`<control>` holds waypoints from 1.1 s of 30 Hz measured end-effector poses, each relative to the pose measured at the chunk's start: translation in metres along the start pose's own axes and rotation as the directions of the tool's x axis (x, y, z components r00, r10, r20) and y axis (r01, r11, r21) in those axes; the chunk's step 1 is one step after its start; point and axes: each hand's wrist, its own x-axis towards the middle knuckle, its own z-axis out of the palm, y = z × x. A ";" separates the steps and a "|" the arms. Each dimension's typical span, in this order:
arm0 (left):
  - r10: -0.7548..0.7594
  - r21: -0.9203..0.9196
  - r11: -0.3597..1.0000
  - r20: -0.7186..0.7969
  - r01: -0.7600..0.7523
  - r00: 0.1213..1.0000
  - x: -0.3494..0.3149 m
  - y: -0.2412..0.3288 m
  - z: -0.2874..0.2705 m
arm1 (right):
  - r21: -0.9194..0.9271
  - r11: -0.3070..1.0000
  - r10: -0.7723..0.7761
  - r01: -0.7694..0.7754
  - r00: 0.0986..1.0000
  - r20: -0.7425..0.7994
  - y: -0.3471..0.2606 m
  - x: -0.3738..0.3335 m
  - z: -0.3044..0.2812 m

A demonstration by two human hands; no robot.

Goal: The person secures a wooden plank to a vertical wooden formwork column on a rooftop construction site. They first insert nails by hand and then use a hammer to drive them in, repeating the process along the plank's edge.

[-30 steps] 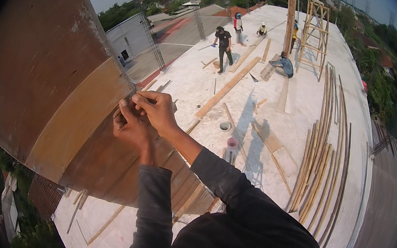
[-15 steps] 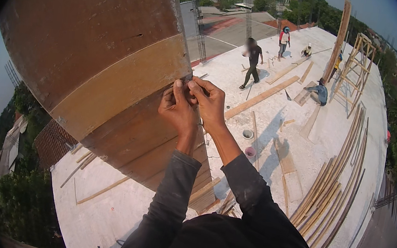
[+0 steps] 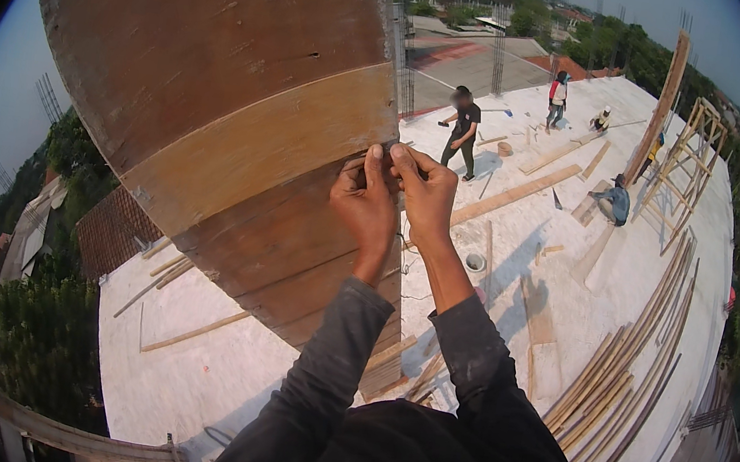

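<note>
left hand (image 3: 366,201), right hand (image 3: 425,193) still pinching small dark object (image 3: 389,150) at formwork panel (image 3: 247,105); grip unchanged

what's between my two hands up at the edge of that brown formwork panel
In the head view, the left hand and right hand nearly meet at the brown formwork panel edge. Only a small dark thing, pinched by both sets of fingertips, sits between; too small to identify.

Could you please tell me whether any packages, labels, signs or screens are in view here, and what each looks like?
None can be made out: no package, label, sign or screen shows.
Both hands, left hand and right hand, meet at the edge of a large brown wooden form panel.
Only loose planks and poles lie on the white slab.
</note>
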 end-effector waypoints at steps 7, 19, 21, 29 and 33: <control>0.053 0.064 0.997 0.000 -0.053 0.999 0.001 -0.003 -0.004 | -0.016 1.000 0.026 -0.027 0.998 -0.053 -0.003 0.006 0.006; 0.141 0.268 0.953 0.012 -0.139 0.990 0.003 -0.005 -0.010 | 0.010 0.993 0.116 -0.116 0.990 -0.074 -0.004 0.004 0.004; 0.109 0.341 0.932 0.061 -0.123 0.992 0.002 -0.001 -0.018 | 0.031 0.987 0.161 -0.159 0.985 -0.061 -0.001 0.003 0.003; 0.041 0.542 0.828 0.197 -0.144 0.979 0.010 0.006 -0.024 | 0.308 0.940 0.138 -0.145 0.989 0.044 0.019 0.023 -0.005; 0.053 0.447 0.877 0.272 -0.175 0.961 0.007 0.005 -0.033 | 0.355 0.910 0.204 -0.214 0.977 0.066 0.023 0.033 -0.013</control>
